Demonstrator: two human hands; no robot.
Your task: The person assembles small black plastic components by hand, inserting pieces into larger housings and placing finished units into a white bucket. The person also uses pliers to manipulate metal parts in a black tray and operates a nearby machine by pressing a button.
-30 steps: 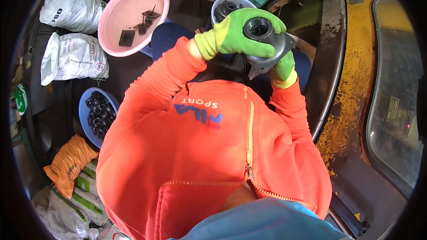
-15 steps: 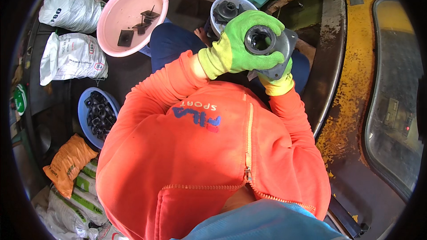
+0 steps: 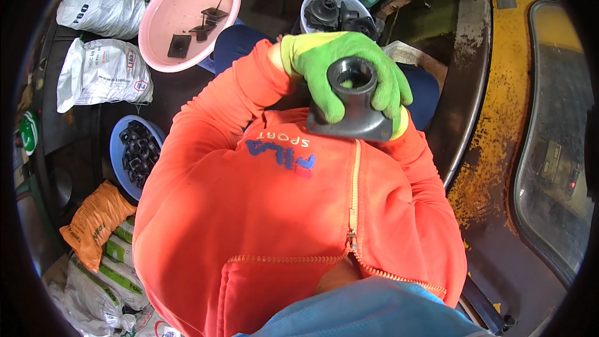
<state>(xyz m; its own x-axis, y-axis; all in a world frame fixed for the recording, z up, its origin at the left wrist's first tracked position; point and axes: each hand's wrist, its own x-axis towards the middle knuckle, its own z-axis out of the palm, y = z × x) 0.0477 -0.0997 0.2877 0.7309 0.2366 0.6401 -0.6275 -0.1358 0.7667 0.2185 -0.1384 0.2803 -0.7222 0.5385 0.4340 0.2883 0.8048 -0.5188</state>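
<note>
A black, hollow part with a round open neck and a wide flanged base is held in front of my chest. Its neck opening faces up at me, and the flange spreads out on the side nearest my body. My left hand, in a green glove with a yellow cuff, is closed around the neck, thumb on the left and fingers on the right. My right hand is at the flange's right edge. Only its yellow cuff and a little of the glove show; its fingers are hidden behind the part.
A basin of similar black parts stands just beyond my hands. At the left are a pink basin with a few dark pieces, a blue basin of small black parts and white sacks. A rusty yellow machine rises at the right.
The black part has come closer to my chest and turned, its flange swinging from the right to the near side. My left hand has turned with it. More black parts show in the far basin.
</note>
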